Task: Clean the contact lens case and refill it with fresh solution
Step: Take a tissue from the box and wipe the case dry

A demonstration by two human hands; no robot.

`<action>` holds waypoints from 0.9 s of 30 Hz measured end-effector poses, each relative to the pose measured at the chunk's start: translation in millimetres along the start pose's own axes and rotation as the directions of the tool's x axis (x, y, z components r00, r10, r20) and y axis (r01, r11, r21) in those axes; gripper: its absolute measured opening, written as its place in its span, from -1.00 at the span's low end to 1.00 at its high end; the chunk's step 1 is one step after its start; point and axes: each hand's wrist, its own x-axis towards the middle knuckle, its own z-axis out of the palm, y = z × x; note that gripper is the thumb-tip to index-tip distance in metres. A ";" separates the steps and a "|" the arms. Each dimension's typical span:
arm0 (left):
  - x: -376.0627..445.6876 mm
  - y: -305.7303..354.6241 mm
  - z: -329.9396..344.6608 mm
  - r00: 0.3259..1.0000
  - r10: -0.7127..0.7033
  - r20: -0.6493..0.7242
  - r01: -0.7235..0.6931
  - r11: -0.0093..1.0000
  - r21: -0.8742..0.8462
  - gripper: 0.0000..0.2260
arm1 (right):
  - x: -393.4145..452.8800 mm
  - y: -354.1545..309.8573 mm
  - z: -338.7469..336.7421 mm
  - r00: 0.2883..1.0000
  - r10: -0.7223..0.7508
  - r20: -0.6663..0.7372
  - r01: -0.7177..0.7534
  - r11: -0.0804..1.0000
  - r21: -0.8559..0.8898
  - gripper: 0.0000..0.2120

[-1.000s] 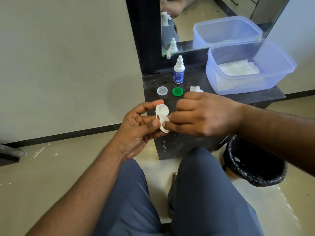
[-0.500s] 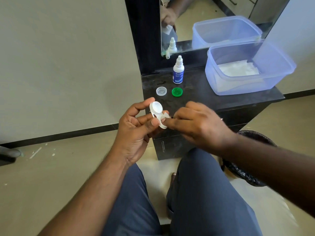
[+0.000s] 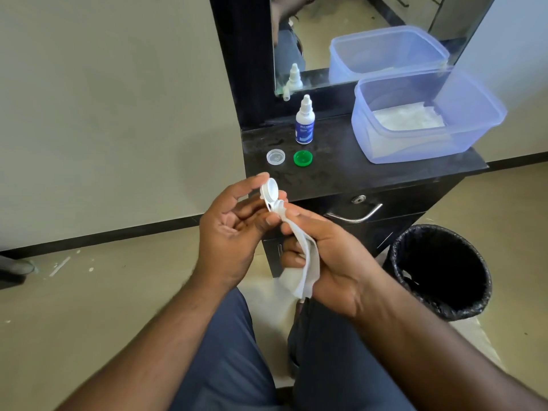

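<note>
A: Holding the case (image 3: 271,194) in my left hand (image 3: 229,232), thumb and fingertips pinching it at its lower well, upper well tipped up and open toward me.

B: And your right hand (image 3: 329,256)?

A: It grips a white tissue (image 3: 305,256). My fingers curl round it, and its twisted tip is pushed into the lower well of the case. The rest of the tissue hangs down across my palm.

B: Where is the case relative to the cabinet (image 3: 355,173)?

A: In the air, just in front of its near left corner, above my knees.

B: What is on top of the cabinet?

A: Two caps lie side by side near the left edge: a clear cap (image 3: 275,156) and a green cap (image 3: 302,158), both hollow side up, close but apart. Behind the green one stands the bottle (image 3: 304,121), upright, white with a blue label, its nozzle capped. To the right sits a bluish tub (image 3: 370,137) with white tissues lying in the bottom.

B: Anything behind those?

A: A mirror (image 3: 370,13) that reflects the bottle and the tub.

B: And on the floor?

A: A black-lined bin (image 3: 439,271) stands by the cabinet, to the right of my right hand. The cabinet drawer has a metal handle (image 3: 355,216) and a keyhole above it.

B: Can you see liquid in the case?

A: I cannot tell from this view.
</note>
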 end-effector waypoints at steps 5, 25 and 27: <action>-0.2 3.3 5.7 0.999 -0.020 -0.028 0.020 0.999 -0.026 -0.59 | -3.6 13.5 9.3 0.999 -0.030 0.029 0.017 0.935 0.353 -0.80; 7.8 15.8 -10.0 0.825 -0.501 0.260 0.562 0.772 -0.297 -0.65 | 19.2 -106.3 -13.2 0.206 0.221 0.953 0.505 -0.858 0.090 -0.81; 10.2 16.7 -9.7 0.818 -0.505 0.276 0.570 0.777 -0.267 -0.67 | 19.7 -111.3 -10.5 0.183 0.336 0.924 0.486 -0.848 0.212 -0.80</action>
